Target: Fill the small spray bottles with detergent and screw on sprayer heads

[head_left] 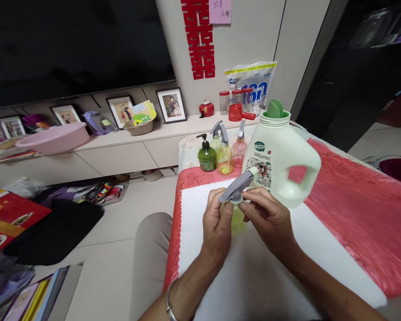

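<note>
Both hands are closed around a small spray bottle [238,217] with a pale yellow-green body and a grey trigger head. My left hand [217,227] grips it at the neck from the left, thumb in front. From the right, the fingertips of my right hand [270,218] pinch the collar under the head. Just beyond stands a large pale green jug [287,149] with a green scoop-like piece [275,108] in its mouth. Left of the jug are a green pump bottle [207,159], a yellow spray bottle [225,159], a pink one [239,149] and a light green one [215,142], partly hidden.
A white mat [195,218] covers part of the red tablecloth [344,191] under my hands. Behind runs a low cabinet [123,149] bearing photo frames, a pink basin [55,137], red-lidded jars [224,103] and a plastic bag [250,80]. My knee [150,249] is beside the table's left edge.
</note>
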Available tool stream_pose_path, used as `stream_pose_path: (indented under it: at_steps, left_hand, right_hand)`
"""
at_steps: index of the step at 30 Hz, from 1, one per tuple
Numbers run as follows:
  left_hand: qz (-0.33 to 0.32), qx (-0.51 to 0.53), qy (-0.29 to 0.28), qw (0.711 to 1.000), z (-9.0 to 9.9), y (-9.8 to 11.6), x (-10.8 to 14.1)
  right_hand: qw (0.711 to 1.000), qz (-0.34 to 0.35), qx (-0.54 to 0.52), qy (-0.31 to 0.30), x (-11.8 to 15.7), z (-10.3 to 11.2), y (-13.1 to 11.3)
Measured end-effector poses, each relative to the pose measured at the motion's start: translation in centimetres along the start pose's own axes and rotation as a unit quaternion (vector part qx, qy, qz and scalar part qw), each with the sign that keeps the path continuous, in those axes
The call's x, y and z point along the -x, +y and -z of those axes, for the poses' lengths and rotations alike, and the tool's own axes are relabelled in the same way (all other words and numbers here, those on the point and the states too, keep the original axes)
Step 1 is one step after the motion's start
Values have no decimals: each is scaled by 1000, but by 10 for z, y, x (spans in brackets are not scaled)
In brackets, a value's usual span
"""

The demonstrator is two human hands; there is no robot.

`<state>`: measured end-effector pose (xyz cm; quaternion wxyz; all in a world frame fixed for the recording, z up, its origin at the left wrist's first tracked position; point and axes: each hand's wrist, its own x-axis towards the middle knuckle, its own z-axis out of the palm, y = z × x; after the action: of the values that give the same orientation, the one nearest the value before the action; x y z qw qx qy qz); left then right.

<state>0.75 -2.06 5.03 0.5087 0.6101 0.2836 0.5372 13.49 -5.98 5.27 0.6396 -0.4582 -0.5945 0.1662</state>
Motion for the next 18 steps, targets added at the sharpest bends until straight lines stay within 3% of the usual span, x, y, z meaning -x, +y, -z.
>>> stream_pose_path:
  at_steps: [10, 18]
  left_hand:
    - [77, 134, 2, 988, -5, 3, -1]
    - [55, 108, -3, 993, -3, 0, -2]
  right_hand:
    - [1000, 9, 23, 13, 3, -4, 1]
    - [998, 1, 62, -3, 7, -1, 1]
